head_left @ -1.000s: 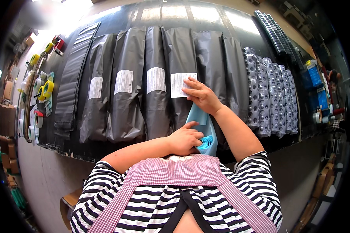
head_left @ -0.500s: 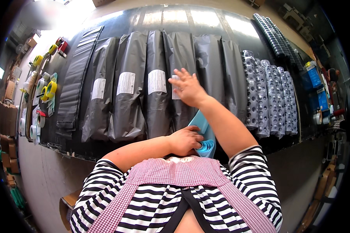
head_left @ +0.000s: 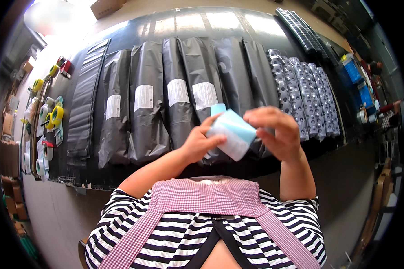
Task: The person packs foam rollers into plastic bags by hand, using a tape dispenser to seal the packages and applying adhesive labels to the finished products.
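Observation:
In front of my chest, a strip of labels [head_left: 232, 133] with light blue backing and a whitish face is raised over the bags. My left hand [head_left: 198, 142] grips its left side, thumb on the near face. At its right edge my right hand [head_left: 278, 132] is bent, thumb and fingertips drawn together; blur hides exactly what they pinch. Behind the strip lies a row of long dark grey plastic bags. One grey bag [head_left: 202, 58] close beyond my left hand bears a white label [head_left: 204, 95]. To its right, another grey bag [head_left: 231, 67] shows no label.
Bubble-wrapped rolls [head_left: 303, 94] lie at the right, with more rolls [head_left: 300, 31] at the far right corner. A pile of flat grey bags [head_left: 87, 103] is on the left. Tape rolls [head_left: 56, 115] line the black table's [head_left: 179, 23] left edge.
My right hand has left the bag, where a white label now shows fully, and come back to the label strip. My left hand has lifted the strip from near my apron.

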`<state>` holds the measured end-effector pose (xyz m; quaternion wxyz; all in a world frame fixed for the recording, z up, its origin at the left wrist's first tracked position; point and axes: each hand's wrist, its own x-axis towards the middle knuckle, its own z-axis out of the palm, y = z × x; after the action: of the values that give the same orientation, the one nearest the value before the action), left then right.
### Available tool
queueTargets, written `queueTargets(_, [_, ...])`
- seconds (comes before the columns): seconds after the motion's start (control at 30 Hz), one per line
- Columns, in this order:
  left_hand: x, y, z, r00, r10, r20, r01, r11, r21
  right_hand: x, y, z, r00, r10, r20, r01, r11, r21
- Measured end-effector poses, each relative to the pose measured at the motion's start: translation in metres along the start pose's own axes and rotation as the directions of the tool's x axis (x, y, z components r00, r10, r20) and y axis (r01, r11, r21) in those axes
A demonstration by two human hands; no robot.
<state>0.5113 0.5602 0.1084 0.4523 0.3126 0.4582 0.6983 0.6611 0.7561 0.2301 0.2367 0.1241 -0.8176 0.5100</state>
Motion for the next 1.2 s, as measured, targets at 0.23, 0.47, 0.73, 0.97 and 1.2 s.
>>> queueTargets(0.23, [-0.008,0.052,0.014,0.934,-0.353,0.049,0.319,0.767,-0.557,-0.041,0.014,0.074,0.989,-0.076,-0.127,-0.033,0.726,-0.687])
queueTargets(0.47, [-0.018,0.032,-0.005,0.981,-0.179,0.073,0.171,0.980,0.103,-0.040,0.006,0.085,0.938,0.128,-0.324,-0.245,0.903,-0.354])
queueTargets(0.73, [-0.025,0.051,0.012,0.967,0.187,0.171,-0.246,0.849,0.467,-0.045,-0.007,0.087,0.879,0.215,-0.426,-0.243,0.970,-0.013])
queueTargets(0.97, [-0.022,0.044,0.029,0.991,0.036,0.126,-0.107,0.779,0.618,-0.054,0.017,0.043,0.858,0.450,-0.246,-0.435,0.893,0.117])
queueTargets(1.2, [0.004,0.020,0.046,0.933,-0.203,0.298,-0.024,0.790,0.612,-0.020,0.082,-0.194,0.571,0.799,-0.187,-0.688,0.591,0.422])
